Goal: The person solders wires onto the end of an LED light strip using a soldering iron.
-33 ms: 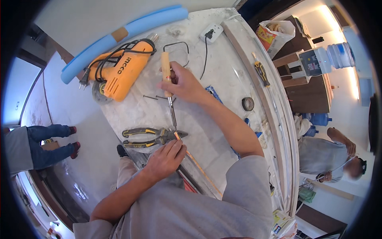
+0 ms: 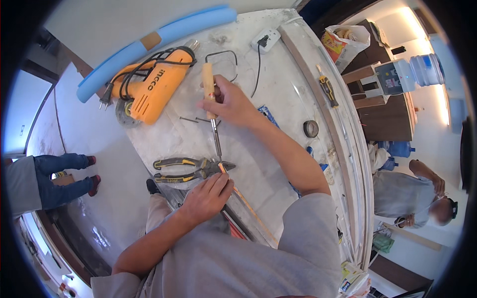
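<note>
Grips a wooden-handled tool (image 2: 209, 82) in the right hand (image 2: 229, 103), closing thumb and fingers around the pale handle and pointing the metal shaft back toward the body. Pinches a thin orange strip (image 2: 252, 215) near its upper end with the fingers of the left hand (image 2: 206, 199), low over the dusty white table (image 2: 261, 184). Holds the tip of the shaft right at the strip's end, touching or just beside: cannot tell which. Has yellow-and-black pliers (image 2: 201, 170) lying beside the left fingertips, with handles spread toward the left and nose behind the end of the strip. Has an orange heat gun (image 2: 164, 88) lying to the left of the right hand, and a blue foam tube (image 2: 191, 26) beyond it. Has a few loose nails (image 2: 188, 119) beside the tool's shaft, a white socket block (image 2: 271, 37) with a black plug (image 2: 262, 42) beyond the right hand, a black tape roll (image 2: 306, 129) to the right of the right forearm (image 2: 285, 149), and a yellow-and-black screwdriver (image 2: 327, 90) near the table's right side. Has a person in grey (image 2: 400, 196) in the background on the right and another person in jeans (image 2: 62, 181) on the left.
</note>
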A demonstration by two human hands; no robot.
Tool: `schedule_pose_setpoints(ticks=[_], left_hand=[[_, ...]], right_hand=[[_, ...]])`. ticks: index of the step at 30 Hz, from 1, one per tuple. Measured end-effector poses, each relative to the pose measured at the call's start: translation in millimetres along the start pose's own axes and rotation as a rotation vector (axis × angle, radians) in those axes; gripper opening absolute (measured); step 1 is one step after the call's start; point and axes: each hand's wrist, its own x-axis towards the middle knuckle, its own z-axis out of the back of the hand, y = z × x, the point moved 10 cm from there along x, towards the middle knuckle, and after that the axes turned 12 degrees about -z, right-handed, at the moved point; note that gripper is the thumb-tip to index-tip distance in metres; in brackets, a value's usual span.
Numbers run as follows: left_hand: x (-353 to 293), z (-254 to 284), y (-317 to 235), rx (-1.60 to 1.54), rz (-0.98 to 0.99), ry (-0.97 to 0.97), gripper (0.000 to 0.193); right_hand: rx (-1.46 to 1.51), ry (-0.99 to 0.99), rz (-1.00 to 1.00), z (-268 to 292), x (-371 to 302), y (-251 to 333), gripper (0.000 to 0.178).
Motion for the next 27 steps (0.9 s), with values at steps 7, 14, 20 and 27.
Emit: schedule_pose_setpoints(ticks=[7, 14, 20, 27], left_hand=[[-2.4, -1.3, -1.2, 0.002, -0.001, 0.01, 0.032], [-2.8, -2.9, -2.7, 0.011, 0.004, -0.026, 0.031], [-6.1, -6.8, -1.2, 0.003, 0.023, 0.002, 0.031], [-9.1, 0.2, -4.6, -0.005, 0.003, -0.044, 0.031]], right_hand=[[0.034, 0.018, 0.006, -2.9, 0.1, -0.3, 0.045], [0.142, -0.02, 0.023, 4.1, -0.9, -1.1, 0.045], [0.153, -0.092, -0.019, 11.1, -2.8, 6.2, 0.045], [0.204, -0.066, -0.013, 12.6, -2.2, 2.3, 0.033]])
